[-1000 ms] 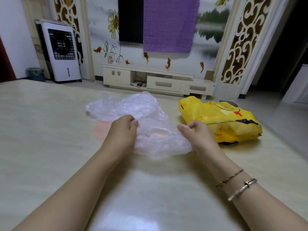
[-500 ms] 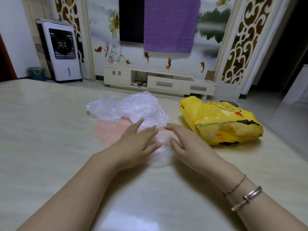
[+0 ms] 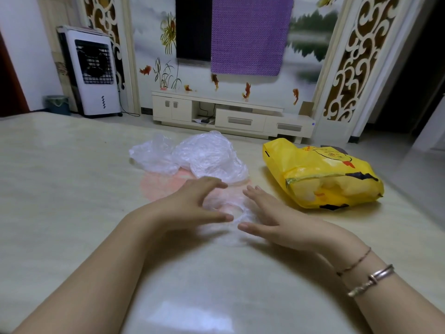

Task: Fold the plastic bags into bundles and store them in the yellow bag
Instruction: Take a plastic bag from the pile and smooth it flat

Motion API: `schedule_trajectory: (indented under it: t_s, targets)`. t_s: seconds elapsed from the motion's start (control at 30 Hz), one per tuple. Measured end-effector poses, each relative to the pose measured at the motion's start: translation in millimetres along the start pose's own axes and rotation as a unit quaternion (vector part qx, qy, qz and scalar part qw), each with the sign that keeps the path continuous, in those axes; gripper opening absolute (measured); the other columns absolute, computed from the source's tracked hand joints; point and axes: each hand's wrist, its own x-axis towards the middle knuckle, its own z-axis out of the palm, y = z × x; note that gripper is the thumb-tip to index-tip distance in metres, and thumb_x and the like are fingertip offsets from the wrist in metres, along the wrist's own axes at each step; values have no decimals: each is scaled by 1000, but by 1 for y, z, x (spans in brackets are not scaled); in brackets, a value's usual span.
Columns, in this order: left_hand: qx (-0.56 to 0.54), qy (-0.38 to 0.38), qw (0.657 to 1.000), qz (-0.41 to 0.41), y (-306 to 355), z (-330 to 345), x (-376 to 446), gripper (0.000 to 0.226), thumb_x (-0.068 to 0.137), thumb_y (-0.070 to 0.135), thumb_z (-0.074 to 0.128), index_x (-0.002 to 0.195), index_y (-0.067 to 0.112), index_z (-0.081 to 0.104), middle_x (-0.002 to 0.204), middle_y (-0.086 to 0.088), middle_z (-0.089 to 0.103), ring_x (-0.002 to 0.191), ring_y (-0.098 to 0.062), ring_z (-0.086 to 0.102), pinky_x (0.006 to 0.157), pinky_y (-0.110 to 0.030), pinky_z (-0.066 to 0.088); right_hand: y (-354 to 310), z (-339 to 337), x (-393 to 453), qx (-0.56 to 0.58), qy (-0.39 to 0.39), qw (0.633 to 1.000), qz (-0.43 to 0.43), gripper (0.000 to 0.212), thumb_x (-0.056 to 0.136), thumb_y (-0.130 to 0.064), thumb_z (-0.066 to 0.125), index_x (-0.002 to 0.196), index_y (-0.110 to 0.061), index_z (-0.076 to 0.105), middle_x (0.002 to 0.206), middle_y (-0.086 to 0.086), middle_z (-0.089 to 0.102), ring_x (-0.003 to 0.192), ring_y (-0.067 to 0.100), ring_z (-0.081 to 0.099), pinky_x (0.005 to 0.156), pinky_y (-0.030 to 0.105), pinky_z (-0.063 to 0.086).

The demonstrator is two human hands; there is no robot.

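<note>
I see the left hand point(image 3: 192, 203) and right hand point(image 3: 272, 218), fingers straight, flattening a clear plastic bag point(image 3: 226, 208) on the table point(image 3: 60, 189). More clear bags point(image 3: 192, 155) lie just behind. The yellow bag point(image 3: 322, 174) sits to the right.

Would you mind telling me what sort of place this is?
Most likely a home living room: a low cream TV cabinet beneath a dark wall-mounted screen, and a white standing air cooler.

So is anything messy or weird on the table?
Nothing is spilled or broken. The clear bags lie crumpled in a loose heap behind the hands, not folded yet. The yellow bag lies slumped on its side to the right, lumpy with what is inside.
</note>
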Motion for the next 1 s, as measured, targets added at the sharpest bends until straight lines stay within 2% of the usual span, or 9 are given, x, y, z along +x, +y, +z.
schedule_trajectory:
  t_s: [0.07,0.17,0.37,0.47,0.57,0.63,0.7,0.8,1.0]
  targets:
    - [-91,47,995,21,1,-8,0,32,81,40,73,110,35,62,117,19,58,102,-2,52,86,-21,41,-5,-12,-8,42,22,999,-20,79,77,-60,65,144,-37,29,148,-22,26,135,-9,20,109,15,21]
    - [-109,12,994,16,-2,-13,-1,11,81,31,75,90,28,68,93,12,67,74,-5,58,70,-27,50,-8,-20,-16,6,-2,999,-34,58,75,-48,75,124,-39,44,123,-24,41,118,-8,35,97,12,33]
    - [-47,-57,995,-63,-9,-11,-2,45,60,57,78,98,38,61,105,9,62,88,-6,60,86,-30,53,-11,-15,-15,-42,-14,999,-23,39,80,-26,65,113,-35,47,109,-21,42,102,-3,43,84,16,42]
    - [-32,-83,993,-83,-4,-15,-5,72,46,67,78,108,40,54,109,13,56,94,-3,57,88,-25,49,-9,-7,-6,-63,68,995,-39,20,82,-18,55,101,-26,55,98,-13,51,93,6,49,82,30,45]
    - [-9,-128,988,-89,0,-14,-7,85,49,62,85,120,43,41,115,21,45,104,2,50,95,-24,45,-5,-1,4,13,161,987,-6,10,85,-21,52,78,-15,55,71,-7,52,67,10,48,63,35,41]
    - [-23,-115,989,-88,0,-12,-7,78,59,52,86,118,41,37,115,24,41,104,1,51,94,-26,46,-1,2,12,66,200,977,34,21,85,-19,51,70,-4,48,63,3,45,60,12,38,56,33,29]
    - [-40,-53,995,-80,-3,-10,-4,52,73,42,80,109,34,43,111,17,47,96,-4,54,87,-26,48,2,5,17,111,222,967,61,26,87,-18,51,71,3,52,63,8,55,58,10,42,55,29,31]
    - [-47,35,995,-81,-7,-12,3,16,90,28,62,87,19,49,87,6,52,73,-9,49,66,-22,39,5,10,22,140,223,961,89,33,91,-20,50,75,7,59,62,-3,63,51,0,47,51,19,33]
    - [-3,112,989,-95,-13,-2,14,31,94,21,54,66,16,41,66,3,43,61,-11,40,54,-25,28,5,18,27,45,264,956,118,37,93,-27,49,61,-11,38,58,2,41,58,19,39,52,35,22]
